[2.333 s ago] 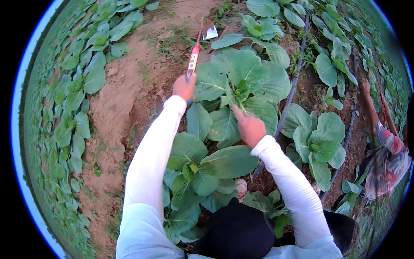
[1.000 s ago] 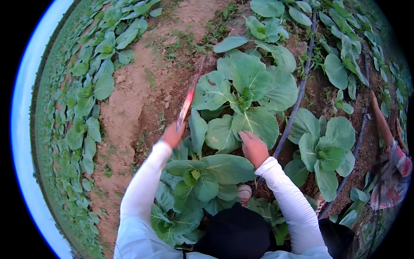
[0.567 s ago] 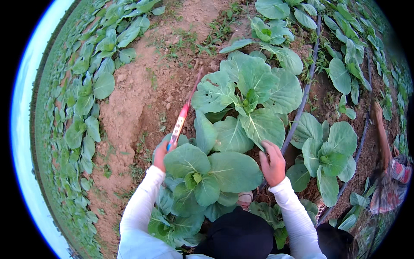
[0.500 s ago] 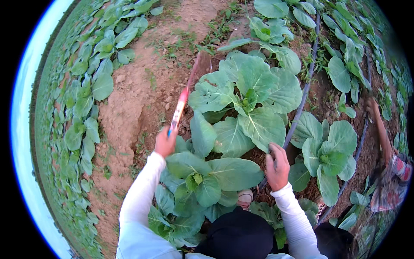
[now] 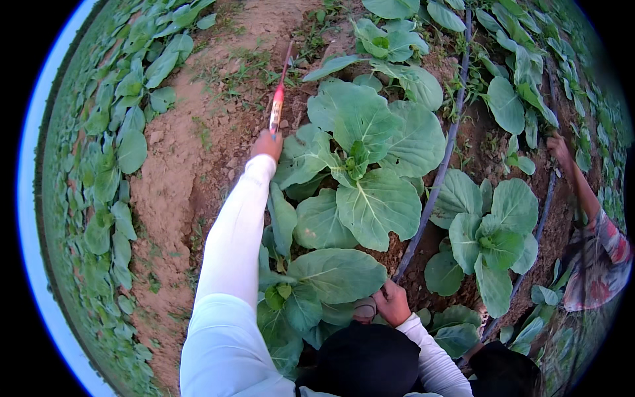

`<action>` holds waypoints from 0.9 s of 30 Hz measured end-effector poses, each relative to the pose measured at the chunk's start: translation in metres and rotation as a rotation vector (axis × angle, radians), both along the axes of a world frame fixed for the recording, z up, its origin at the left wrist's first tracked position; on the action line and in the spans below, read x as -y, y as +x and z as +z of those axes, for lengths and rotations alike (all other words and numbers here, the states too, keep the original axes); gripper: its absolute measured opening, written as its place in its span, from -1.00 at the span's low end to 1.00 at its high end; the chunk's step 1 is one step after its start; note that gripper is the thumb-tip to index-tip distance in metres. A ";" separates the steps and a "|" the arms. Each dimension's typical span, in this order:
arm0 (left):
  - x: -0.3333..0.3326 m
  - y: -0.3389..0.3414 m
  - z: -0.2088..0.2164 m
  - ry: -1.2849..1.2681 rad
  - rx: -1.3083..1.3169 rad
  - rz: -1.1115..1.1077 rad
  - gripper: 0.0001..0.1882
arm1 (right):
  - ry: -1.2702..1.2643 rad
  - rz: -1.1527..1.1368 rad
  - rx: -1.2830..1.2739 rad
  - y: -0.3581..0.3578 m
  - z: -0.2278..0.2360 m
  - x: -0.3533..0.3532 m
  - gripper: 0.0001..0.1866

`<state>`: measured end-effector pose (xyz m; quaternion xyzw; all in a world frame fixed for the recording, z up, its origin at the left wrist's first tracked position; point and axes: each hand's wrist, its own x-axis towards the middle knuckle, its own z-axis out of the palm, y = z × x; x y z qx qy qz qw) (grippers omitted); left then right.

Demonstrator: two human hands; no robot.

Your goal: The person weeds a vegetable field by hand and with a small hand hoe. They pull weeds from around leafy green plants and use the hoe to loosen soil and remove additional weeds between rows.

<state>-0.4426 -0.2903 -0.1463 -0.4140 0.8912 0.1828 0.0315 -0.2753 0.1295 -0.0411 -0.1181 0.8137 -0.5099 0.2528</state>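
The bare soil strip [image 5: 162, 192] runs away from me on my left, and along its right edge stands the big broad-leaved plant [image 5: 360, 159]. My white left sleeve [image 5: 228, 231] stretches far forward over that edge. The smaller plant [image 5: 303, 308] grows just below the big one, nearer my body and my black cap [image 5: 367, 360]. The red-handled tool [image 5: 277, 102] is out ahead of me, above the strip's right edge and just left of the big plant's upper leaves. Its long axis points away from me, leaning slightly right, and nearly carries on the line of my left forearm. The near end sits in my left hand [image 5: 266, 145], fingers wrapped around the grip, so this is by far the nearer hand; the tool's far end is too dim to make out. My right hand [image 5: 392, 304] is well apart from it, low and to the right, close to the rim of the smaller plant's right-hand leaf. Those fingers are bent, but I cannot tell whether they pinch anything or simply rest beside the leaf.
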 end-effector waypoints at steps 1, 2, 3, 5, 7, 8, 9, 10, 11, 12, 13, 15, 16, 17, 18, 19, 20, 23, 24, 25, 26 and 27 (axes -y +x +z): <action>0.014 0.023 -0.007 0.107 -0.029 0.045 -0.54 | -0.001 0.025 0.009 0.004 -0.007 -0.001 -0.84; 0.009 0.031 0.004 0.271 -0.122 0.013 -0.55 | 0.023 0.033 0.007 0.002 -0.011 -0.006 -0.84; 0.007 0.035 0.014 0.349 -0.115 -0.008 -0.56 | 0.067 0.030 0.033 0.001 -0.011 -0.011 -0.85; 0.024 0.082 0.021 0.146 -0.168 -0.135 -0.59 | 0.062 0.069 0.050 0.004 -0.011 -0.011 -0.84; 0.020 0.131 0.016 0.072 -0.206 -0.149 -0.61 | 0.026 0.060 0.047 -0.001 -0.003 0.002 -0.82; 0.008 0.146 0.026 0.260 -0.180 -0.036 -0.61 | 0.062 0.092 0.049 0.000 -0.007 0.002 -0.81; 0.000 0.157 0.037 0.286 -0.223 -0.010 -0.62 | 0.084 0.126 0.057 0.004 -0.012 -0.002 -0.80; -0.009 0.167 0.039 0.331 -0.269 0.023 -0.63 | 0.125 0.165 0.064 0.008 -0.017 -0.007 -0.80; -0.016 0.173 0.044 0.352 -0.322 0.045 -0.64 | 0.096 0.198 0.078 0.010 -0.022 -0.009 -0.80; -0.017 0.174 0.043 0.293 -0.339 0.013 -0.65 | 0.121 0.206 0.078 0.017 -0.029 -0.014 -0.80; -0.017 0.174 0.044 0.229 -0.361 -0.017 -0.67 | 0.144 0.218 0.072 0.022 -0.031 -0.015 -0.80; -0.010 0.158 0.044 0.134 -0.421 -0.053 -0.70 | 0.124 0.203 0.054 0.023 -0.034 -0.016 -0.81; 0.004 0.142 0.045 0.228 -0.416 -0.003 -0.69 | 0.075 0.182 0.048 0.022 -0.024 -0.011 -0.82; 0.007 0.112 0.054 0.097 -0.450 -0.057 -0.66 | 0.038 0.151 0.040 0.022 -0.020 -0.009 -0.83; 0.020 0.088 0.053 0.029 -0.450 -0.056 -0.62 | 0.061 0.163 0.040 0.025 -0.024 -0.011 -0.83; 0.024 0.057 0.058 0.058 -0.500 -0.053 -0.59 | 0.095 0.166 0.034 0.028 -0.033 -0.019 -0.83; 0.023 0.032 0.071 0.015 -0.479 -0.039 -0.57 | 0.125 0.173 0.034 0.030 -0.039 -0.024 -0.83; 0.046 0.001 0.080 -0.029 -0.355 -0.024 -0.60 | 0.066 0.165 0.039 0.024 -0.025 -0.013 -0.83; 0.049 0.004 0.082 -0.017 -0.335 -0.033 -0.58 | 0.099 0.182 0.047 0.026 -0.029 -0.015 -0.83; 0.062 0.014 0.072 -0.045 -0.251 -0.052 -0.57 | 0.130 0.204 0.058 0.028 -0.034 -0.018 -0.83; 0.072 0.024 0.065 -0.071 -0.168 -0.071 -0.55 | 0.161 0.226 0.067 0.027 -0.035 -0.018 -0.84; 0.081 0.045 0.059 -0.077 -0.114 -0.070 -0.53 | 0.116 0.200 0.053 0.027 -0.033 -0.016 -0.84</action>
